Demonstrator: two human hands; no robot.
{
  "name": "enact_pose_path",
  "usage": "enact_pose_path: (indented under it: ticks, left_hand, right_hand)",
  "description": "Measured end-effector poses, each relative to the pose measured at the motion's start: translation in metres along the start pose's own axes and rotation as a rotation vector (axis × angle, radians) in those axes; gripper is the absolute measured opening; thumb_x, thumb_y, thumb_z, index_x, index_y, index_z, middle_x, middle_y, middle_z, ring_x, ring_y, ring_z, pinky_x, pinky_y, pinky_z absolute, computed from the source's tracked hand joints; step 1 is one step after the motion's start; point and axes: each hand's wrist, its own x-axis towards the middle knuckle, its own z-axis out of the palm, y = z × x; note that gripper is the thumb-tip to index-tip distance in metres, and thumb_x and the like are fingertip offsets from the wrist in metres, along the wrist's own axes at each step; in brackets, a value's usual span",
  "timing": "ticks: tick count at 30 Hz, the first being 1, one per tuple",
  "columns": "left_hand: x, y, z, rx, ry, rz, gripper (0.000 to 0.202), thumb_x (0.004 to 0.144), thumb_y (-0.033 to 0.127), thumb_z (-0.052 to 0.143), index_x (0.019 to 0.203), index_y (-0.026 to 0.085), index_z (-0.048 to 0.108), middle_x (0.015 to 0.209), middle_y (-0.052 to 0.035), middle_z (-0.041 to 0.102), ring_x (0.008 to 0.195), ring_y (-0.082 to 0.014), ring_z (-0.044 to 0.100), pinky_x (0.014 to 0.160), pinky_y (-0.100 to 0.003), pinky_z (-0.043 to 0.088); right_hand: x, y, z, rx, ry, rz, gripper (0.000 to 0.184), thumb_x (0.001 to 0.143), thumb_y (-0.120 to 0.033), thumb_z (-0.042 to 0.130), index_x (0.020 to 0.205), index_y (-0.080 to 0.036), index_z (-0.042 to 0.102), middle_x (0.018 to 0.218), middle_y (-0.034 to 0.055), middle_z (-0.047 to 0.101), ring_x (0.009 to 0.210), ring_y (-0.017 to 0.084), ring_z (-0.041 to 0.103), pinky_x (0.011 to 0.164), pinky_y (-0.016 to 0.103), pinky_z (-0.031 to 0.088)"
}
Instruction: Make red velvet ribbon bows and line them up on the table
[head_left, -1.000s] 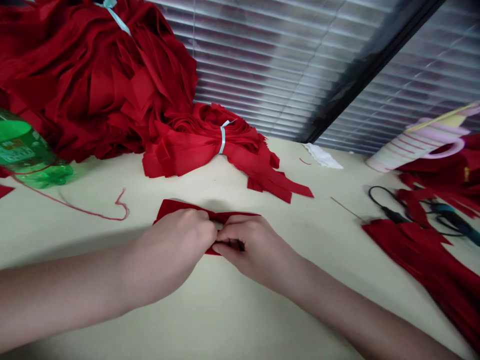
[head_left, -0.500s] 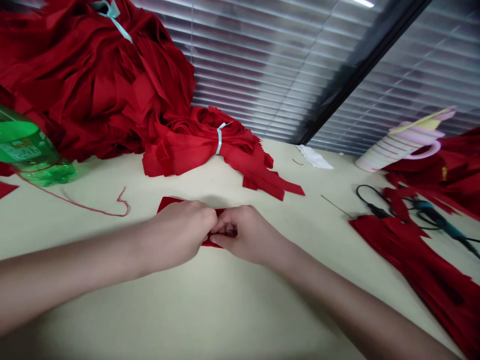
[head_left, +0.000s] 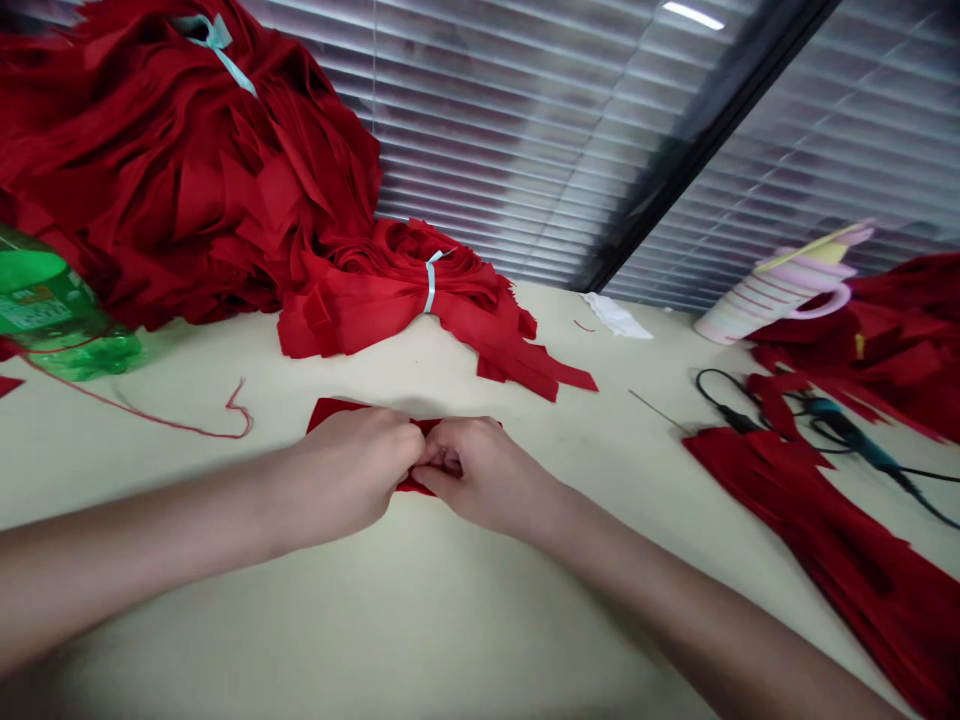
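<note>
A small piece of red fabric (head_left: 330, 408) lies on the pale table in front of me, mostly covered by my hands. My left hand (head_left: 369, 460) is closed on it, knuckles up, its fingertips hidden. Close against it, my right hand (head_left: 480, 470) has its fingers curled and thumb pressed in, pinching the same cloth near the middle. Whether a smaller item sits between the fingertips cannot be made out.
Red fabric bundles tied with light-blue strips stand behind: a large heap (head_left: 187, 170) and a smaller bundle (head_left: 375, 300). At left are a green bottle (head_left: 60, 310) and red thread (head_left: 172, 422). At right lie red strips (head_left: 810, 540), a corded teal-handled tool (head_left: 855, 435) and a striped mug (head_left: 757, 300).
The whole view has shifted slightly, so things sit a little further left. Both hands keep the same closed pose on the red fabric.
</note>
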Motion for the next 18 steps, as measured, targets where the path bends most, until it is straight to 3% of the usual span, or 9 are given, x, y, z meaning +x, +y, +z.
enact_pose_path:
  ticks: [6,12,18]
  left_hand:
    - [0.0,-0.002,0.004,0.003,-0.037,0.044,0.024,0.076,-0.003,0.049,0.076,0.015,0.064,0.081,-0.0058,0.065,0.075,-0.0221,0.062,0.062,-0.032,0.044]
    - [-0.003,-0.007,0.009,-0.019,-0.019,0.067,0.018,0.08,0.0,0.048,0.076,0.012,0.061,0.079,-0.0088,0.063,0.069,-0.0231,0.061,0.06,-0.034,0.046]
    - [-0.001,-0.014,0.006,-0.148,0.028,0.125,0.019,0.089,0.01,0.051,0.08,0.017,0.066,0.079,-0.0015,0.067,0.073,-0.0167,0.062,0.065,-0.028,0.045]
  right_hand:
    - [-0.003,0.003,0.004,-0.147,0.017,-0.046,0.022,0.08,-0.005,0.057,0.061,-0.016,0.052,0.066,0.0007,0.058,0.06,0.012,0.051,0.054,0.024,0.037]
    - [-0.008,-0.001,0.009,-0.254,-0.013,-0.039,0.015,0.088,-0.011,0.05,0.075,-0.011,0.058,0.079,0.0081,0.059,0.072,0.02,0.056,0.063,0.032,0.043]
    - [-0.011,-0.001,0.01,-0.25,-0.025,-0.024,0.014,0.089,-0.01,0.049,0.082,-0.011,0.061,0.082,0.0079,0.06,0.075,0.019,0.057,0.065,0.032,0.044]
